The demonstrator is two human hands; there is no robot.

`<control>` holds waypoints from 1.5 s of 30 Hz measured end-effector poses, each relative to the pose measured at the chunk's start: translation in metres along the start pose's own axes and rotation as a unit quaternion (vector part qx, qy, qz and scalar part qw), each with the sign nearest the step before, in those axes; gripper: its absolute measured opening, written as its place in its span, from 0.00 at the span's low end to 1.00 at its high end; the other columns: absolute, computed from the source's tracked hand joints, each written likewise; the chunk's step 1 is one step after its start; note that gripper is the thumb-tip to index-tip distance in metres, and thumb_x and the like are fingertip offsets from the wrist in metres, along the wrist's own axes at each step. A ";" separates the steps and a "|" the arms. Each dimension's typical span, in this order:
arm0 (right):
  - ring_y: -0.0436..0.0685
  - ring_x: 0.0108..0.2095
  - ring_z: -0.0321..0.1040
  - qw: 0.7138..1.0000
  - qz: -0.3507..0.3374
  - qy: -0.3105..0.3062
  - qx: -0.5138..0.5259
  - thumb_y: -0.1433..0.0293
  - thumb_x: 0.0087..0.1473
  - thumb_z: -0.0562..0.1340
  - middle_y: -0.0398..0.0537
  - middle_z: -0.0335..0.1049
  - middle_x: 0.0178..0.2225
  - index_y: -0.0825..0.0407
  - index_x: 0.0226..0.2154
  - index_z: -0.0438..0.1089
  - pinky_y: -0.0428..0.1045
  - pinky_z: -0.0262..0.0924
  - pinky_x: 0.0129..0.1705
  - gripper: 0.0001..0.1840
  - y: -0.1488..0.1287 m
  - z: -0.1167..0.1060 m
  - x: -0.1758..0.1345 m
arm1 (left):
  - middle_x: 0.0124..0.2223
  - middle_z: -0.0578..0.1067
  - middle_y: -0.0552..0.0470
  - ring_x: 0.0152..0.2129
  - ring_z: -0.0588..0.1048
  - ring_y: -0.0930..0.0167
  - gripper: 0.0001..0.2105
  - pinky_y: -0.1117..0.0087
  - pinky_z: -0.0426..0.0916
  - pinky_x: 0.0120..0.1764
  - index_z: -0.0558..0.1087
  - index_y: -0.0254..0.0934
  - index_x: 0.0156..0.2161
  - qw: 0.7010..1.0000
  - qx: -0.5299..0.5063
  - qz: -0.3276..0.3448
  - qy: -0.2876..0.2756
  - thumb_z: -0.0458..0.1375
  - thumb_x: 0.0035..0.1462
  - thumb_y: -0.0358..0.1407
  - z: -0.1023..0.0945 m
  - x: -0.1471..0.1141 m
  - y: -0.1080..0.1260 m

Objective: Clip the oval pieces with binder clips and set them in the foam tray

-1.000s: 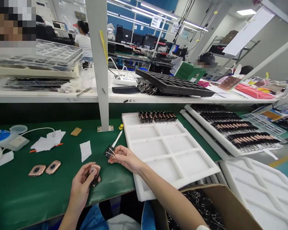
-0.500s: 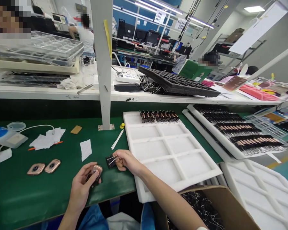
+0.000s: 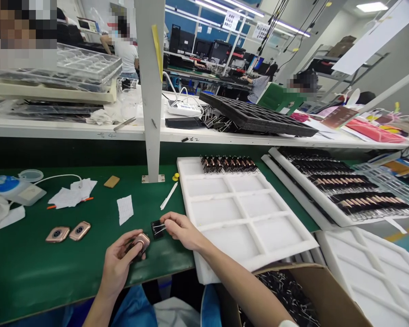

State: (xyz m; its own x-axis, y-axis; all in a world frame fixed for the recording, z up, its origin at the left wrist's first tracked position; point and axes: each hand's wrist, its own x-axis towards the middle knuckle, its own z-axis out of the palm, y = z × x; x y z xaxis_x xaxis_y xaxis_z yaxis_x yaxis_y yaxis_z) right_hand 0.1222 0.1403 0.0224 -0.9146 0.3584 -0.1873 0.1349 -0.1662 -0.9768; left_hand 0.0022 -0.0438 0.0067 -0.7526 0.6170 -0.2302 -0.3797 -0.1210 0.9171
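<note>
My left hand [image 3: 122,254] is closed around a rose-gold smartwatch case [image 3: 143,240], its thumb pressed on the case; something dark shows beneath it. Just to the right, my right hand [image 3: 179,229] grips a black binder clip [image 3: 157,229] by its wire handles. A small gap separates the clip from the watch case. Two more rose-gold watch cases, a left one [image 3: 57,234] and a right one [image 3: 80,230], lie on the green mat [image 3: 27,268] to the left.
A white foam tray [image 3: 221,225] carries a row of clipped watch cases [image 3: 229,164]. An open cardboard box [image 3: 327,290] holds loose binder clips [image 3: 286,290]. Filled foam trays [image 3: 313,200] stand at right. A white pen [image 3: 169,195], paper scrap [image 3: 125,210] and shelf post [image 3: 149,100] lie ahead.
The view has shifted slightly. My right fingers have changed their hold on the clip's handles, and the clip sits a little more upright. The left hand still holds the watch case.
</note>
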 end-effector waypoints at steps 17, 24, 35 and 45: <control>0.51 0.27 0.57 0.986 -0.048 -0.059 -0.151 0.54 0.63 0.58 0.45 0.71 0.30 0.54 0.44 0.79 0.48 0.50 0.30 0.23 -0.015 -0.002 -0.008 | 0.34 0.80 0.45 0.27 0.75 0.66 0.16 0.68 0.73 0.26 0.84 0.36 0.43 0.995 0.056 -0.013 -0.082 0.73 0.48 0.39 -0.013 0.002 -0.010; 0.52 0.27 0.60 0.973 -0.073 -0.062 -0.211 0.59 0.64 0.56 0.46 0.75 0.33 0.52 0.44 0.79 0.48 0.51 0.29 0.20 -0.012 -0.002 -0.008 | 0.35 0.79 0.46 0.24 0.74 0.68 0.15 0.69 0.72 0.25 0.85 0.39 0.43 0.990 0.096 0.002 -0.102 0.73 0.48 0.40 -0.013 0.005 -0.012; 0.51 0.27 0.61 0.971 -0.060 -0.044 -0.228 0.58 0.64 0.59 0.42 0.70 0.28 0.50 0.48 0.77 0.46 0.54 0.29 0.18 -0.018 0.002 -0.007 | 0.33 0.80 0.46 0.24 0.75 0.66 0.19 0.68 0.72 0.24 0.85 0.37 0.41 0.992 0.091 0.002 -0.088 0.75 0.44 0.43 -0.009 0.004 -0.010; 0.49 0.22 0.68 0.996 -0.035 0.022 -0.076 0.53 0.56 0.65 0.45 0.73 0.35 0.52 0.49 0.72 0.48 0.67 0.26 0.24 -0.042 -0.034 0.006 | 0.47 0.78 0.43 0.42 0.77 0.56 0.23 0.56 0.71 0.48 0.76 0.41 0.52 0.919 0.341 0.176 0.093 0.62 0.56 0.52 -0.039 0.025 0.037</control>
State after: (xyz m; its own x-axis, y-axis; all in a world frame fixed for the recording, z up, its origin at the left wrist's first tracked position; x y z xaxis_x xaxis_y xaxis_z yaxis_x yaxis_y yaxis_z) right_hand 0.1239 0.1804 0.0590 -0.9065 0.4049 -0.1201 0.1317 0.0006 -0.9913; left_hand -0.0515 -0.0632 0.0220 -0.8674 0.4812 0.1266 0.2826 0.2669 0.9214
